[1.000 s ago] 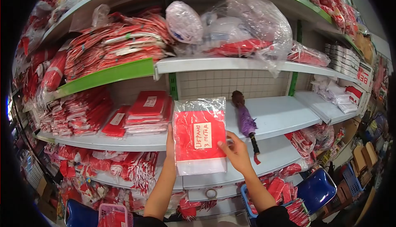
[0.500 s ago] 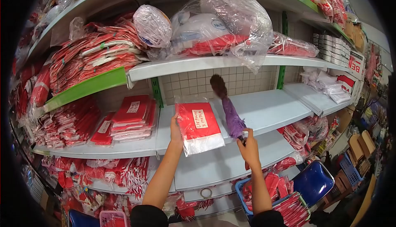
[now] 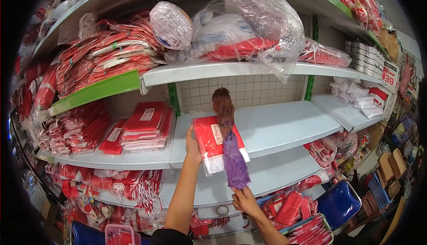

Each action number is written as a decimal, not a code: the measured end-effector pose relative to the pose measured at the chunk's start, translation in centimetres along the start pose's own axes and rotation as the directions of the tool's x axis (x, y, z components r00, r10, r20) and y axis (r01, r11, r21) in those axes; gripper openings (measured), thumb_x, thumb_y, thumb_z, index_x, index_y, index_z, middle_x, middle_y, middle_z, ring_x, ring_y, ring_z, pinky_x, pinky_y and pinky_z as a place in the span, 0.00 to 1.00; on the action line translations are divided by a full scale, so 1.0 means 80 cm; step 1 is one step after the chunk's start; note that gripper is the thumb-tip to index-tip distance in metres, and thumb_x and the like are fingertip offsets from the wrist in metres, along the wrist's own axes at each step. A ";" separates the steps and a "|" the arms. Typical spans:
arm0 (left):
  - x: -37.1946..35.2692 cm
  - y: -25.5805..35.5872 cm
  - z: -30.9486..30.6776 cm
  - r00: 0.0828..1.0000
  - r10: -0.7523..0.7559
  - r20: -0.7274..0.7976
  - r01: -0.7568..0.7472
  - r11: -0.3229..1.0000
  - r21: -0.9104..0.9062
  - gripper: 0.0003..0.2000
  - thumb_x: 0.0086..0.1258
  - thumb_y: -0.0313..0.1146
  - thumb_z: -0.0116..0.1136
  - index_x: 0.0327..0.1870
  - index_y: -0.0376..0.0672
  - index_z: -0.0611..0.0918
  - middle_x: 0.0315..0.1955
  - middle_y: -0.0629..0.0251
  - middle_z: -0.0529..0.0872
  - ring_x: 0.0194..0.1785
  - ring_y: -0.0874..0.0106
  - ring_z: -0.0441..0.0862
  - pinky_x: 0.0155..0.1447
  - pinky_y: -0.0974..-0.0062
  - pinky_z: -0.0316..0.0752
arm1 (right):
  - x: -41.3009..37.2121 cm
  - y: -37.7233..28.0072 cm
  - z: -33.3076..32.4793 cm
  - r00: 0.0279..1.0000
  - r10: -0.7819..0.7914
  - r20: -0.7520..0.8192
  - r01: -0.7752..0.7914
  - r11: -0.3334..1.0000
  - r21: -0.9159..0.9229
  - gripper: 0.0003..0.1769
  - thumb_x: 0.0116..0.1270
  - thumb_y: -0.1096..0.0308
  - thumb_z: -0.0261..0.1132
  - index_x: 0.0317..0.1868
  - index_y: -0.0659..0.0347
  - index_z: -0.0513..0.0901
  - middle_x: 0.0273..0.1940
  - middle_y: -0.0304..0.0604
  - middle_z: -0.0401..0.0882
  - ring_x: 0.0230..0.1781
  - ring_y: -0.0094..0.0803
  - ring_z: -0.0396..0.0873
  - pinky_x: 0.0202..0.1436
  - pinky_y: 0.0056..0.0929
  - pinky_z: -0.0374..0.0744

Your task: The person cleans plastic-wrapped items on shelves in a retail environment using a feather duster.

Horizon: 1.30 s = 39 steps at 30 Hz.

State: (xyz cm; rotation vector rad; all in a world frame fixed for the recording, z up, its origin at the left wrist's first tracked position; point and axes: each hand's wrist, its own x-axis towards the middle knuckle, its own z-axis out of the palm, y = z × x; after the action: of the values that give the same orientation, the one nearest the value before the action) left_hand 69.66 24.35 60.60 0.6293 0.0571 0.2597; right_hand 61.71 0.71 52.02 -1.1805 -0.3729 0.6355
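Observation:
My left hand (image 3: 192, 145) grips the left edge of a flat, clear-plastic packet (image 3: 206, 139) of folded red and white cloth with a handwritten paper label. In front of the middle shelf, the packet is held up and slightly tilted. My right hand (image 3: 245, 201), lower down, is closed round the handle end of a feather duster (image 3: 235, 162), purple near the hand and brown toward its tip. The duster points upward and lies across the front of the packet, covering part of the label and the right side of the red cloth.
The middle shelf (image 3: 284, 122) carries a stack of similar red packets (image 3: 144, 127) on the left. Overhead, the upper shelf (image 3: 213, 70) holds a big clear plastic bag (image 3: 267, 27). Low on the right are a blue chair (image 3: 340, 205) and a bin of red packets (image 3: 289, 207).
My right hand has moved down and left, bringing the duster from beside the packet to across its front. The left hand still holds the packet, now a little lower and further right.

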 end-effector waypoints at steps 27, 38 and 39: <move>0.000 -0.007 0.002 0.993 0.087 0.077 -0.097 0.985 0.142 0.32 0.67 0.64 0.34 0.54 0.43 0.73 0.44 0.60 0.81 0.44 0.67 0.81 0.49 0.66 0.77 | 0.030 -0.049 -0.002 0.998 0.014 0.066 -0.019 0.996 0.083 0.11 0.70 0.65 0.52 0.32 0.57 0.60 0.11 0.30 0.51 0.06 0.19 0.50 0.09 0.22 0.52; -0.015 -0.006 0.015 0.990 0.142 0.016 -0.143 0.980 0.140 0.32 0.68 0.63 0.33 0.54 0.42 0.72 0.46 0.60 0.80 0.43 0.66 0.81 0.49 0.65 0.77 | 0.007 0.033 -0.014 0.998 -0.039 -0.058 0.042 0.998 0.048 0.09 0.70 0.66 0.54 0.33 0.58 0.63 0.15 0.32 0.57 0.09 0.18 0.54 0.12 0.22 0.55; -0.009 -0.007 0.006 0.987 0.159 0.033 -0.162 0.975 0.152 0.32 0.68 0.63 0.33 0.54 0.42 0.72 0.46 0.60 0.80 0.43 0.66 0.81 0.49 0.65 0.77 | 0.002 0.045 -0.009 0.997 -0.066 -0.045 0.066 0.998 -0.003 0.10 0.69 0.66 0.54 0.33 0.58 0.63 0.16 0.32 0.59 0.10 0.19 0.55 0.13 0.22 0.55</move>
State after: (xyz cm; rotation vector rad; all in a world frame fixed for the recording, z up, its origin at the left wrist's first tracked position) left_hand 69.12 23.47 60.63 0.7916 0.0060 0.4076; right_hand 61.35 1.12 48.41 -1.1769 -0.3725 0.5500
